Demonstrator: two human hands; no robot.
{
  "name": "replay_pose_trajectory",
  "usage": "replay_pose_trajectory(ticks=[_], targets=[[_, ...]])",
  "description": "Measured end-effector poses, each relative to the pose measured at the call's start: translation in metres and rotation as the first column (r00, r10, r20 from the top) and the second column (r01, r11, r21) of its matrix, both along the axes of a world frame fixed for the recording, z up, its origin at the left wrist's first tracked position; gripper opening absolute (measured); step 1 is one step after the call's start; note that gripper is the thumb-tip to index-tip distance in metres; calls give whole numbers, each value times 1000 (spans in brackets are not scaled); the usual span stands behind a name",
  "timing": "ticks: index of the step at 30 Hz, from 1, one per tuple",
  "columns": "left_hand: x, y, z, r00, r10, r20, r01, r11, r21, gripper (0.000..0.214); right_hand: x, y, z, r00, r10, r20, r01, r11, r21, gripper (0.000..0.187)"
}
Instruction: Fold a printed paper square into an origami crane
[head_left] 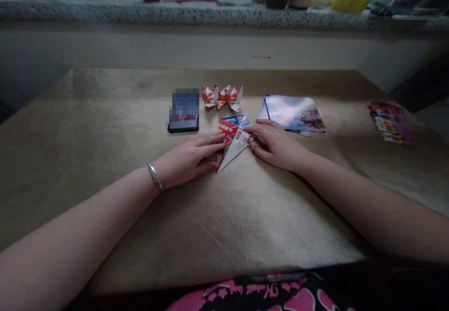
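A partly folded sheet of printed paper (233, 139), red, white and blue, lies on the table between my hands. One white flap comes to a point toward me. My left hand (191, 156), a silver bangle at its wrist, rests its outstretched fingers on the paper's left side, the thumb apart near the pointed corner. At the right edge, my right hand (277, 145) has its index finger on the paper and its thumb close below, gripping the edge. Just beyond stand several folded paper cranes (222, 97) in red and white.
A smartphone (183, 111) lies left of the cranes. To the right is a stack of printed sheets (294, 112), with colourful leaflets (389, 121) farther right. The gold-brown tabletop (122, 152) meets a wall below a stone sill (210, 15) holding bottles and other items.
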State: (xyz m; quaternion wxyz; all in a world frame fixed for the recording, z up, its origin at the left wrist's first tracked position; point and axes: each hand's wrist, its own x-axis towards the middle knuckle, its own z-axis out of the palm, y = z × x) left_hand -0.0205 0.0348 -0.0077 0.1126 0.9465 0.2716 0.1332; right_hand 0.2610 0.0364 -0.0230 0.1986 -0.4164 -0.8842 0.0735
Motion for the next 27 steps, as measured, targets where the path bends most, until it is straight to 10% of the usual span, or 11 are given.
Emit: replay_pose_trajectory(ticks=[27], targets=[[4, -8, 13, 984, 33, -176, -23, 998, 62, 38, 8, -4, 5, 904, 31, -427, -122, 975, -187, 50]])
